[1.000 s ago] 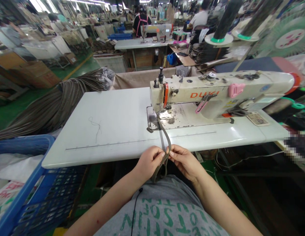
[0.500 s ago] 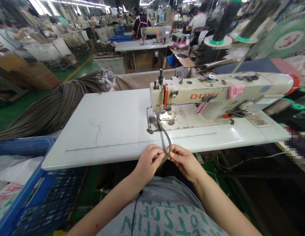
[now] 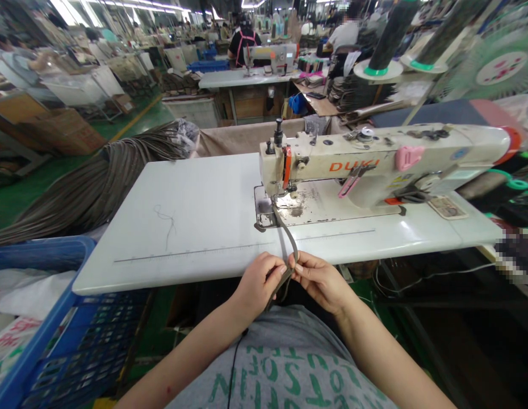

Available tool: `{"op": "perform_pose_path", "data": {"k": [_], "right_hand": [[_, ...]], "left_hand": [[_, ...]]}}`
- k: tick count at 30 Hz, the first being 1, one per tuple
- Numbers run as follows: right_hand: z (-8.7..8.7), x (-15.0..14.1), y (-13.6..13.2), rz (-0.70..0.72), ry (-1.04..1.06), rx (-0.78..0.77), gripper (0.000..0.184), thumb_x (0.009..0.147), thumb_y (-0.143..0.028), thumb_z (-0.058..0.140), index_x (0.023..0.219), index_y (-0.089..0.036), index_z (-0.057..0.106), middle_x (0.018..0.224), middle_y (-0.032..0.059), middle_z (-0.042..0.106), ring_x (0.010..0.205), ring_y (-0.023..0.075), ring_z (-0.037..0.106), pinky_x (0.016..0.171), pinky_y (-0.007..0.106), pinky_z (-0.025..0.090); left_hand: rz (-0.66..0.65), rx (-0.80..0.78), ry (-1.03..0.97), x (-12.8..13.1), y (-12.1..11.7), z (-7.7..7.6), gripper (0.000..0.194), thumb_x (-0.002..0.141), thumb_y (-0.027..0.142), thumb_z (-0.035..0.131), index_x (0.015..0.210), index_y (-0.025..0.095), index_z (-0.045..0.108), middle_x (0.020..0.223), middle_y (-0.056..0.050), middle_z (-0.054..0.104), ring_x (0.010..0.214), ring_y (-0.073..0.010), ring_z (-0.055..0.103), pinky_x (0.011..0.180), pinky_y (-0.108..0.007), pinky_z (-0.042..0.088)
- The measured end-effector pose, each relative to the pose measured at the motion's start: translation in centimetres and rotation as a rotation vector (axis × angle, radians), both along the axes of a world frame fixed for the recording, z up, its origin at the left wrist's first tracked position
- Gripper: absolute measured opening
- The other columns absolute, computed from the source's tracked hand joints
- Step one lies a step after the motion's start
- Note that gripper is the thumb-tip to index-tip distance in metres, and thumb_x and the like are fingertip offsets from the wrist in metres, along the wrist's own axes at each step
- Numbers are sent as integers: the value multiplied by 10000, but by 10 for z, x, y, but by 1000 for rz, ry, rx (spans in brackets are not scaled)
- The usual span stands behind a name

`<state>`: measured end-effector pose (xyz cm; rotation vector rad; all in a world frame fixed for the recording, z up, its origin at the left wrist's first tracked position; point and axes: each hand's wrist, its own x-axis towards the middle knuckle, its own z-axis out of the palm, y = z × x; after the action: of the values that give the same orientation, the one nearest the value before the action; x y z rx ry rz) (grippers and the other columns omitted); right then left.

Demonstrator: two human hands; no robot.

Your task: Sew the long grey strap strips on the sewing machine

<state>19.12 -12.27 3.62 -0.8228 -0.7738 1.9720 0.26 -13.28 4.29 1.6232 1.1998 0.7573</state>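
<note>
A narrow grey-brown fabric strip (image 3: 290,237) runs from under the needle area of the sewing machine (image 3: 332,165) over the table's front edge to my hands. My left hand (image 3: 264,279) pinches the strip between thumb and fingers, with more of it hanging below toward my lap. Close beside it, my right hand (image 3: 317,278) grips the strip with thumb and forefinger, its other fingers curled. Both hands are just in front of the white sewing table (image 3: 196,216), near its ruler line. Fingertips partly hide how the strip is folded between them.
On the table's left lies a loose tangle of thread (image 3: 168,221). Left of the table are a blue crate (image 3: 72,318) with white bags and a large bundle of grey strips (image 3: 97,176). A pink-handled tool (image 3: 350,184) hangs on the machine. Other people work farther back.
Both hands stay almost in place, still on the strip. More of the strip now shows below and between them, hanging toward my lap.
</note>
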Motion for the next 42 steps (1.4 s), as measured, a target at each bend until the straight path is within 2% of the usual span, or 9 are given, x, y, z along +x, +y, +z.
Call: {"op": "perform_pose_path", "data": {"k": [5, 9, 16, 20, 23, 27, 31, 35, 42], "right_hand": [[1, 1, 0, -21, -32, 22, 241, 767, -360, 901, 859, -196, 749, 804, 7, 616, 788, 183, 535, 788, 316, 425], [0, 3, 0, -30, -117, 66, 235, 781, -380, 886, 856, -201, 753, 791, 5, 600, 765, 183, 498, 759, 319, 396], [1, 1, 0, -39, -176, 102, 232, 790, -395, 874, 844, -201, 759, 811, 9, 608, 773, 182, 487, 747, 315, 378], [4, 2, 0, -40, -205, 120, 225, 803, -395, 857, 837, -199, 751, 782, 5, 598, 756, 180, 480, 730, 317, 367], [5, 3, 0, -33, -229, 126, 220, 812, -397, 844, 843, -202, 749, 752, 0, 593, 740, 180, 475, 710, 317, 357], [6, 3, -2, -38, -271, 151, 203, 828, -394, 822, 839, -206, 746, 736, -5, 591, 726, 179, 477, 700, 317, 353], [6, 0, -3, -55, -325, 205, 162, 851, -366, 786, 839, -211, 740, 740, -10, 598, 726, 176, 487, 711, 317, 362], [5, -3, -4, -77, -385, 255, 160, 865, -365, 767, 821, -218, 721, 719, -17, 591, 717, 178, 492, 709, 317, 370], [3, -5, -4, -99, -395, 263, 165, 880, -352, 743, 801, -214, 698, 702, -17, 602, 704, 174, 496, 705, 316, 379]], "left_hand": [[12, 74, 47, -1, 1, 1, 227, 1001, 346, 515, 884, 215, 659, 881, -36, 613, 810, -177, 613, 715, -291, 499], [19, 64, 39, -1, 2, -3, 199, 993, 348, 536, 932, 217, 672, 916, -34, 629, 760, -163, 615, 661, -279, 493], [8, 191, 77, -3, 6, -3, 200, 997, 305, 531, 919, 212, 689, 871, -38, 661, 864, -189, 619, 810, -314, 484], [-15, 159, 68, -5, 8, -3, 197, 985, 309, 544, 912, 212, 699, 859, -34, 674, 856, -186, 629, 798, -310, 487], [-23, 76, 33, -6, 6, -4, 111, 914, 302, 653, 939, 211, 710, 904, -30, 711, 836, -176, 652, 770, -296, 506], [0, -22, 26, -6, 4, -6, 210, 796, 223, 771, 1002, 223, 729, 969, -18, 776, 837, -177, 704, 779, -291, 537], [10, 9, 55, -7, 4, -5, 208, 815, 155, 737, 991, 261, 767, 1030, -1, 806, 963, -203, 743, 896, -319, 556], [24, 148, 173, -8, 3, -6, 249, 873, 122, 658, 1010, 292, 776, 1044, 2, 805, 985, -209, 743, 923, -341, 567], [34, 321, 152, -6, 2, -13, 379, 886, 36, 514, 1162, 242, 672, 1154, -61, 725, 1093, -211, 675, 998, -374, 552]]}}
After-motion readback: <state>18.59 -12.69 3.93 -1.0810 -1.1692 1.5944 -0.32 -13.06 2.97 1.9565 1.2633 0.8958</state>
